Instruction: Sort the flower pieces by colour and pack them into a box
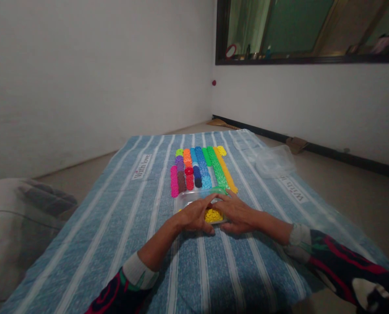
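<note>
A clear plastic container [184, 198] with small yellow pieces [213, 215] in it lies on the striped cloth, close to me. My left hand [196, 214] reaches over its left part, thumb apart from the stretched fingers. From the right, my right hand [238, 213] lies over the container's other end with its fingers spread. The fingertips of both hands come together above the yellow pieces; whether they pinch anything is hidden. Just beyond lie rows of small coloured pieces, among them a green row [216, 168], a blue row [203, 161], a pink row [174, 181] and an orange-yellow row [226, 170].
The blue and white striped cloth [122, 218] covers the table. A clear plastic lid or tub [274, 161] lies at the right edge. Grey fabric [24, 226] is at the left. Walls [99, 65] stand behind, with a window [299, 30] at upper right.
</note>
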Demonstrator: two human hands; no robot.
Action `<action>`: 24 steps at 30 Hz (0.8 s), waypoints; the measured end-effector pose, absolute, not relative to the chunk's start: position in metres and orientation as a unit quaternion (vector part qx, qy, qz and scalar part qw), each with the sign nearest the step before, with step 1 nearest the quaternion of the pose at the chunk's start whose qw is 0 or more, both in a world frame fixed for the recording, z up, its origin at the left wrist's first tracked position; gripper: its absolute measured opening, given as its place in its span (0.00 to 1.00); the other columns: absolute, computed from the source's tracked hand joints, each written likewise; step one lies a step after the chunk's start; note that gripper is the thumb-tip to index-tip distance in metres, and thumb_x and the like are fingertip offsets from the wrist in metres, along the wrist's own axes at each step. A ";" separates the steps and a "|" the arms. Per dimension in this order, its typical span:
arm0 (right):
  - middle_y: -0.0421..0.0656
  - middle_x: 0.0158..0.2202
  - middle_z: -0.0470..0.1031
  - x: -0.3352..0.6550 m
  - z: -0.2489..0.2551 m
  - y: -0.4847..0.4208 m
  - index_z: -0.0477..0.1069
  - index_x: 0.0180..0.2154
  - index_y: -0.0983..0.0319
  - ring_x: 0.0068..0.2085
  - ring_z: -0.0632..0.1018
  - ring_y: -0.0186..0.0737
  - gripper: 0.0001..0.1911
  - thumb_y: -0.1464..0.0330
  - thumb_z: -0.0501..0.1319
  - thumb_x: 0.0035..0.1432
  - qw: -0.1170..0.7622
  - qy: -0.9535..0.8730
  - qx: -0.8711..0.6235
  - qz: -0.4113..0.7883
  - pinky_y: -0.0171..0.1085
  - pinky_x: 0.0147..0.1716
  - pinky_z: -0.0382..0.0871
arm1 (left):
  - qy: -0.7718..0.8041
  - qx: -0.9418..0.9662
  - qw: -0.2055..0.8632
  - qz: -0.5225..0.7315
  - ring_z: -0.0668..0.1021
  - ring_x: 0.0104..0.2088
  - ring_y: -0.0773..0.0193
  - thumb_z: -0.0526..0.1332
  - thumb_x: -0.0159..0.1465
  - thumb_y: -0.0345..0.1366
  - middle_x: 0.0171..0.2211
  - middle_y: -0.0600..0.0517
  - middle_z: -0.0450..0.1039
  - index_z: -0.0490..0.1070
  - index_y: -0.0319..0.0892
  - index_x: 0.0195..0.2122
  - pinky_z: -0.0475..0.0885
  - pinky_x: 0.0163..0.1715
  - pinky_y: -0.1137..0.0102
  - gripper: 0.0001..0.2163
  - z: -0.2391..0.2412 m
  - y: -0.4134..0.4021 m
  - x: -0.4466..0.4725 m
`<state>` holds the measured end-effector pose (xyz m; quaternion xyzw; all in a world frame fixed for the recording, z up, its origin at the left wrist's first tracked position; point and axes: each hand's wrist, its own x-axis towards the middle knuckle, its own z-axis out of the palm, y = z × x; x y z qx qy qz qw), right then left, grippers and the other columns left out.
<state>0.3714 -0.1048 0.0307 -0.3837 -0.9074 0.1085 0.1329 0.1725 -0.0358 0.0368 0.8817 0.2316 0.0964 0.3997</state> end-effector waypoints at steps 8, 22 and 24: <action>0.52 0.56 0.68 0.370 0.022 -0.102 0.58 0.58 0.64 0.65 0.55 0.54 0.29 0.65 0.60 0.55 0.124 -0.907 -0.394 0.081 0.61 0.61 0.40 | 0.230 0.847 0.470 0.093 0.78 0.39 0.58 0.65 0.55 0.42 0.42 0.47 0.77 0.55 0.41 0.61 0.71 0.40 0.64 0.34 0.036 -0.034 0.171; 0.55 0.55 0.67 0.370 0.014 -0.097 0.61 0.53 0.67 0.62 0.59 0.55 0.24 0.64 0.58 0.56 0.125 -0.905 -0.405 0.048 0.59 0.60 0.49 | 0.296 0.841 0.448 0.065 0.75 0.33 0.61 0.65 0.48 0.37 0.33 0.53 0.75 0.71 0.39 0.39 0.69 0.33 0.69 0.17 0.021 -0.021 0.194; 0.55 0.54 0.68 0.370 0.014 -0.097 0.63 0.51 0.67 0.62 0.60 0.55 0.22 0.64 0.58 0.56 0.129 -0.907 -0.399 0.043 0.59 0.60 0.50 | 0.302 0.836 0.453 0.072 0.75 0.33 0.61 0.64 0.47 0.36 0.33 0.53 0.75 0.70 0.39 0.38 0.68 0.32 0.69 0.16 0.019 -0.022 0.195</action>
